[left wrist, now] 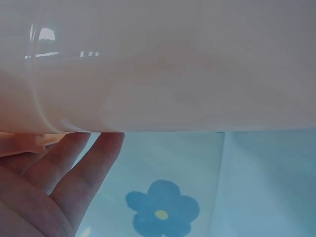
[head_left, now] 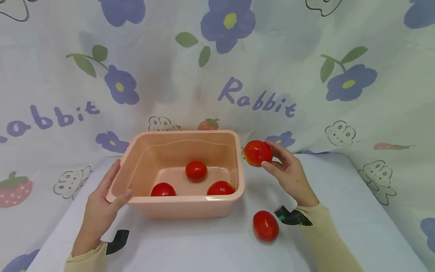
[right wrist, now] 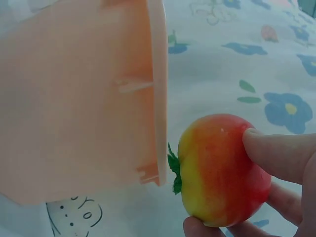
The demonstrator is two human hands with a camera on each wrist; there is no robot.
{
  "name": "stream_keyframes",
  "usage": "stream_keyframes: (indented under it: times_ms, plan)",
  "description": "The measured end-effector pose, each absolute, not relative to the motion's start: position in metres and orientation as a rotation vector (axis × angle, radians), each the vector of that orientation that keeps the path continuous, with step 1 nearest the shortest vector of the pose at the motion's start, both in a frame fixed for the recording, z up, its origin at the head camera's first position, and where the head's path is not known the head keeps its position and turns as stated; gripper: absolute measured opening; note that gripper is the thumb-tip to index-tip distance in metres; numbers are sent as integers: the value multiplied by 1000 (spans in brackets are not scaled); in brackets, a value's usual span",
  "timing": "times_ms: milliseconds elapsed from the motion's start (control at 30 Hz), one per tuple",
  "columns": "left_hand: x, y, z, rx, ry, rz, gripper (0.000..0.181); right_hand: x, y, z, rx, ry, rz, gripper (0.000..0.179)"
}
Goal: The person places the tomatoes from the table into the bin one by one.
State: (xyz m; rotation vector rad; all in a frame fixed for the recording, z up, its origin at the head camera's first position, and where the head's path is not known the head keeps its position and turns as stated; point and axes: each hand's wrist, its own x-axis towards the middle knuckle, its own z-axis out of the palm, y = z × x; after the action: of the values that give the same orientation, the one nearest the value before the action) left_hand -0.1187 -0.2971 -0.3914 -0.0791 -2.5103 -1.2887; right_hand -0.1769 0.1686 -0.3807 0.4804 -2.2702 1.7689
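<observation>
A peach-pink plastic bin (head_left: 183,209) stands on the white table, its opening facing me. My left hand (head_left: 100,209) grips its left rim, thumb over the front corner and fingers along the outer side; in the left wrist view the fingertips meet the edge of the bin wall (left wrist: 197,74). Inside lie three red tomatoes: one at the back (head_left: 196,171), two partly hidden behind the front rim. Just right of the bin, my right hand (head_left: 289,175) holds another tomato (head_left: 257,153) between thumb and fingers. The right wrist view shows its yellow patch and green leafy top (right wrist: 174,170).
One more red tomato (head_left: 266,226) lies on the table in front of the bin's right corner, below my right hand. Behind the table hangs a pale curtain (head_left: 190,87) printed with flowers, rabbits and lettering. Both wrists carry black devices.
</observation>
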Motion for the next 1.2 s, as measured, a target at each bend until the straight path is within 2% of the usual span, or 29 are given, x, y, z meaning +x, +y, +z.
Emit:
stream_keyframes:
  times_ms: [500,1200]
  plan:
    - [-116,-303,-393,-68,-2514,-1254,84,-183,133,-365,574,-2180,1855,60]
    - [-122,-298,-393,-54,-2508,-1278,84,-208,98,-360,693,-2239,1592,61]
